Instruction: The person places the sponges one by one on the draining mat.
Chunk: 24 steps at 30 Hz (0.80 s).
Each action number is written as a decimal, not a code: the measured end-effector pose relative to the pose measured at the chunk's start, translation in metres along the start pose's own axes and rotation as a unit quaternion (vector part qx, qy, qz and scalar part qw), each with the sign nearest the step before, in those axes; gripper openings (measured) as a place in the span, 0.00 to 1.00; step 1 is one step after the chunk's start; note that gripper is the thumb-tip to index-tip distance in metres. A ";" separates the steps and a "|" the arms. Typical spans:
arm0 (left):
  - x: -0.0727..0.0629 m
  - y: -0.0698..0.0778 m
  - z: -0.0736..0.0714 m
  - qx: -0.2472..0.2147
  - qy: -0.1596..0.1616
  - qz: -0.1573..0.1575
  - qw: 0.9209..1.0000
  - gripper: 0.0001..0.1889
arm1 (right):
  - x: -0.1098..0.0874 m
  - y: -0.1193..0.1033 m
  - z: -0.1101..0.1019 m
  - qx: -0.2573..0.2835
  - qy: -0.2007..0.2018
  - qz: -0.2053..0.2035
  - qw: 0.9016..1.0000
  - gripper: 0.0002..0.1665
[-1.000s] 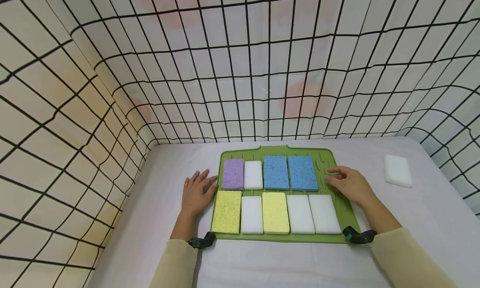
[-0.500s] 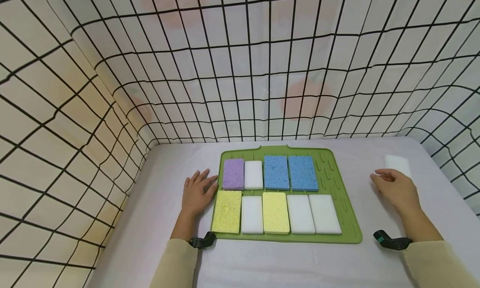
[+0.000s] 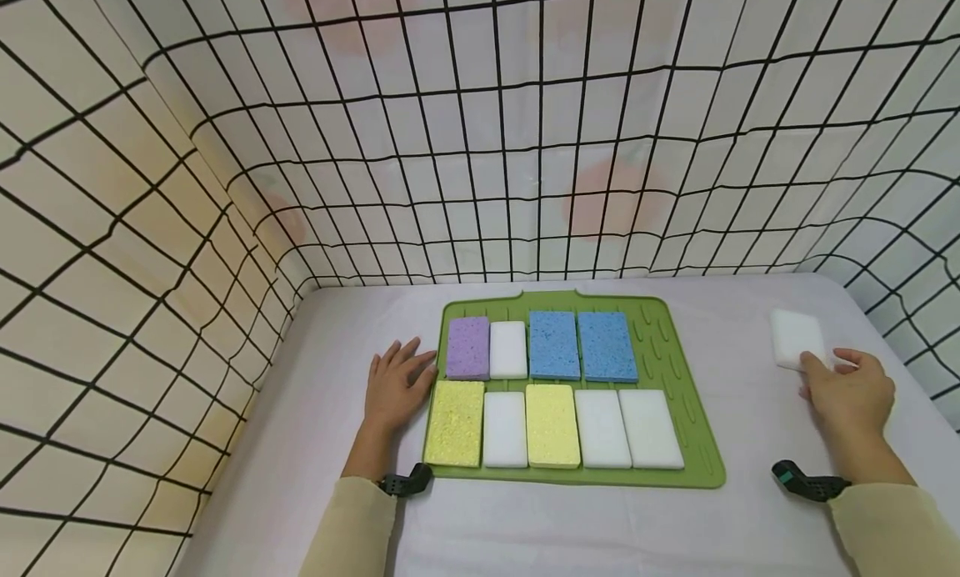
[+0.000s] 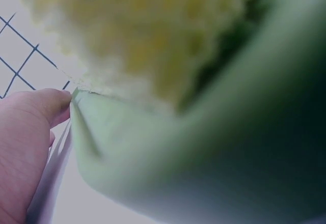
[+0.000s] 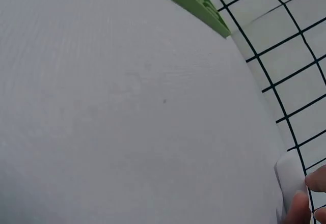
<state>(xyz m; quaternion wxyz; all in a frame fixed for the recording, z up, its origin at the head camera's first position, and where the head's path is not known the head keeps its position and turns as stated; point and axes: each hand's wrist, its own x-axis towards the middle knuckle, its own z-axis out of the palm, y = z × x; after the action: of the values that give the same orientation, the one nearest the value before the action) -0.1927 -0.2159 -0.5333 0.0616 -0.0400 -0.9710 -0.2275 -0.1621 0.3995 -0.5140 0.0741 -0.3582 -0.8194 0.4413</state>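
Observation:
At the right of the head view my right hand (image 3: 853, 392) is at the near edge of a white sponge (image 3: 797, 337), pinching it between thumb and fingers. The right wrist view shows the fingertips (image 5: 317, 179) around the end of that same sponge. My left hand (image 3: 393, 389) rests with spread fingers on the table, its thumb by the left edge of a green mat (image 3: 678, 418). Nearest to it on the mat are a yellow sponge (image 3: 454, 424) and a purple sponge (image 3: 468, 348). In the left wrist view the yellow sponge is large and blurred.
Also lying on the mat in two rows are two blue sponges (image 3: 554, 344), a second yellow sponge (image 3: 552, 425) and several white sponges (image 3: 507, 349). A black wire grid (image 3: 538, 152) stands around the back and sides of the white-covered table (image 3: 570, 531).
My right hand has moved right from the mat's right side, across the table, to the lone white sponge and taken its near edge. The left hand has stayed in place.

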 end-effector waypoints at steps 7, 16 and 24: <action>0.000 0.001 0.000 0.003 -0.001 0.001 1.000 0.21 | -0.004 -0.004 0.001 -0.050 -0.017 -0.036 0.998 0.43; 0.000 0.001 -0.001 0.002 -0.007 -0.002 1.000 0.21 | -0.004 -0.003 0.003 -0.080 -0.001 -0.057 0.995 0.43; 0.000 0.002 -0.001 0.004 -0.009 -0.004 1.000 0.21 | -0.005 -0.003 0.009 -0.054 0.028 -0.043 0.997 0.41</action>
<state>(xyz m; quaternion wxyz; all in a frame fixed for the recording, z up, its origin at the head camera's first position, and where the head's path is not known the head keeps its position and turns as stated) -0.1921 -0.2152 -0.5314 0.0522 -0.0383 -0.9725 -0.2237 -0.1639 0.3888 -0.5161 0.0962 -0.3380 -0.8545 0.3826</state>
